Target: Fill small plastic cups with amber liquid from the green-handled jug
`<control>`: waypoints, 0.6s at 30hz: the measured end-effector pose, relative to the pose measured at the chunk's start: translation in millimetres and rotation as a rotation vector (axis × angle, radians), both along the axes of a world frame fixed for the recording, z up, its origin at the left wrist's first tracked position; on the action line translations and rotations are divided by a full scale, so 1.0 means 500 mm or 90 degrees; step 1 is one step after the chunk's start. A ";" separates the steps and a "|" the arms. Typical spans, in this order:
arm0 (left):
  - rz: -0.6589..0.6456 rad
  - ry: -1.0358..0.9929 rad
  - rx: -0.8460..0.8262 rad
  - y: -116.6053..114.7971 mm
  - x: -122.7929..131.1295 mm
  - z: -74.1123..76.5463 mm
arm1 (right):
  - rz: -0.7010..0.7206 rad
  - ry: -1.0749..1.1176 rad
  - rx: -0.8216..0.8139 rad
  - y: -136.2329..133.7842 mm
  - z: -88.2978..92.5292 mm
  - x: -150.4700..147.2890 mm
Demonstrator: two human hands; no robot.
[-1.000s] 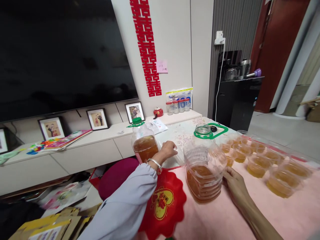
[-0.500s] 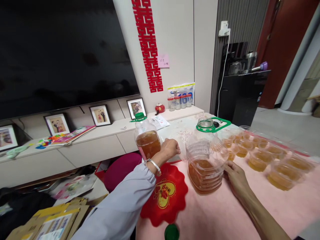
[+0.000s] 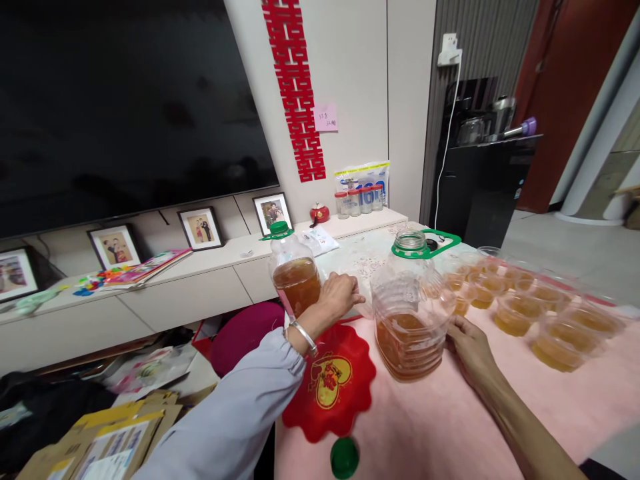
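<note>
My left hand [image 3: 341, 295], in a grey sleeve with a silver bangle, rests on the table with its fingers curled, right beside a capped bottle [image 3: 296, 277] of amber liquid. What the fingers hold, if anything, is hidden. My right hand [image 3: 463, 337] presses against the lower right side of a large clear jug [image 3: 410, 313]. The jug is open, has a green collar and handle, and is about a third full of amber liquid. A loose green cap [image 3: 344, 457] lies near the table's front edge.
Several small clear cups [image 3: 525, 307] of amber liquid stand in rows on the pink tablecloth [image 3: 450, 427] to the right. A red scalloped mat [image 3: 330, 383] lies in front of the jug. A white TV cabinet [image 3: 175, 293] with framed photos runs behind; cardboard boxes [image 3: 95, 447] lie lower left.
Both hands stay where they were on the bottle side and the jug. The view has dropped a little, bringing the green cap into sight at the bottom.
</note>
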State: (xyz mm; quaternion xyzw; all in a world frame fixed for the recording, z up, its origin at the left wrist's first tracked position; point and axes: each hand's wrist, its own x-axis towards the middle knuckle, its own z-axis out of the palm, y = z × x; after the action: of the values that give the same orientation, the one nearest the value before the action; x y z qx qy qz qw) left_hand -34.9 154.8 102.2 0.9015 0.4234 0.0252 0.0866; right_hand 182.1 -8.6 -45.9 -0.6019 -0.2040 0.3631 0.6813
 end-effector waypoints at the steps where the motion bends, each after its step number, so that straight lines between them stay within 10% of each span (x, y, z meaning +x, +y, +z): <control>1: -0.002 0.001 0.005 -0.003 -0.003 0.004 | -0.001 -0.002 0.000 0.000 -0.001 0.000; 12: 0.014 -0.051 0.030 -0.035 -0.070 0.068 | 0.003 -0.010 0.006 0.001 -0.009 0.005; 18: 0.004 -0.075 -0.010 -0.065 -0.147 0.044 | 0.009 -0.011 0.004 -0.002 -0.008 0.007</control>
State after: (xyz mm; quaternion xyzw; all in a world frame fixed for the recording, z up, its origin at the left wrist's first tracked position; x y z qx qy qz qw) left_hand -108.6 122.3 124.0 0.8964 0.4206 0.0754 0.1182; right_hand 185.4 -9.8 -49.9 -0.6016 -0.2155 0.3620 0.6787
